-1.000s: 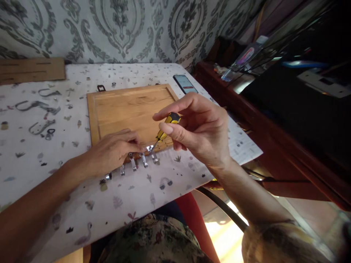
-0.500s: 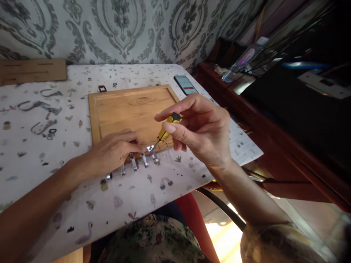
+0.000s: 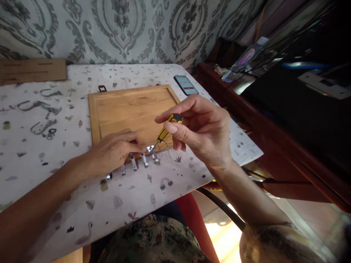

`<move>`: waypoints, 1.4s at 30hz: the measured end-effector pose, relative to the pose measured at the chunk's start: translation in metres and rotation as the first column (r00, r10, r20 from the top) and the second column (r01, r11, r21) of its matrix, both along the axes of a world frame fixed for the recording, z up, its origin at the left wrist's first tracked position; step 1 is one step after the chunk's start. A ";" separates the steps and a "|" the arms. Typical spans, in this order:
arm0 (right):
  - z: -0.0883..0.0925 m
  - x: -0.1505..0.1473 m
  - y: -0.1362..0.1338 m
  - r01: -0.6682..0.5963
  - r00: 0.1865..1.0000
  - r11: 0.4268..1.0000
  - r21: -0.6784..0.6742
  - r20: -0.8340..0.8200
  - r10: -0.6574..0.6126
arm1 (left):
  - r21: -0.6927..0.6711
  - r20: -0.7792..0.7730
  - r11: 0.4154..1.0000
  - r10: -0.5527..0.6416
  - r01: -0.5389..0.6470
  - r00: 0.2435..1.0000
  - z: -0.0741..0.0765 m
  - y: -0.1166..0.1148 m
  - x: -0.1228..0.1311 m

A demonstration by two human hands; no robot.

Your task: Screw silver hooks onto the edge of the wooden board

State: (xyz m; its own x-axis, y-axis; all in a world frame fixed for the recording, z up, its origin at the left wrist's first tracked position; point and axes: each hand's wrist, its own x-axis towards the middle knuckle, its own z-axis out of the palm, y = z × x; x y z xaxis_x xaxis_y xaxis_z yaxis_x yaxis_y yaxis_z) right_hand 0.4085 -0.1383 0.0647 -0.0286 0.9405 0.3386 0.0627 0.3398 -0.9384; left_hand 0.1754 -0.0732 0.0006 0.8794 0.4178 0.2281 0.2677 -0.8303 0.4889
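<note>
Head view: a yellow-and-black screwdriver (image 3: 162, 136) slants above the near edge of a wooden panel (image 3: 126, 113), its long axis running down and leftward from the right hand (image 3: 204, 129) to the rightmost metal hook (image 3: 155, 158). Thumb and index finger of that hand pinch the handle, and the tip reaches the hook's bright plate; whether it sits in a screw is too small to tell. The left hand (image 3: 112, 151) lies just left of this plate, fingertips at it, so it is the nearer of the two hands to the hook. Whether its fingers grip anything cannot be told. More metal hooks (image 3: 133, 163) stand in a row leftward along the panel's edge. Beyond, on the cloth-covered counter (image 3: 137, 197), loose hooks (image 3: 39, 106) lie to the left, a phone (image 3: 186, 85) near the panel's far right corner, and cardboard (image 3: 31, 71) at the far left.
</note>
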 end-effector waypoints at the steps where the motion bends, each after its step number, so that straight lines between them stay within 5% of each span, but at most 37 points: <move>1: 0.000 0.000 0.000 -0.003 1.000 1.000 -0.010 -0.002 0.003 | 0.003 0.003 1.000 -0.003 0.003 1.000 0.000 0.000 0.000; 21: 0.001 0.007 -0.002 -0.063 0.998 0.998 -0.018 -0.004 0.063 | -0.003 -0.017 1.000 -0.009 0.009 1.000 0.007 -0.001 0.001; 29: 0.003 0.002 -0.002 0.018 1.000 1.000 0.010 -0.013 -0.018 | 0.013 0.030 1.000 -0.027 0.026 0.999 0.000 0.001 0.001; 36: 0.004 0.007 -0.005 -0.044 0.999 0.998 -0.049 0.005 0.044 | -0.012 -0.037 1.000 -0.004 0.004 0.999 0.009 -0.002 0.001; 42: 0.004 0.004 -0.003 -0.001 1.000 0.999 0.039 0.029 0.000 | 0.000 -0.024 1.000 -0.002 0.002 1.000 0.006 -0.001 0.001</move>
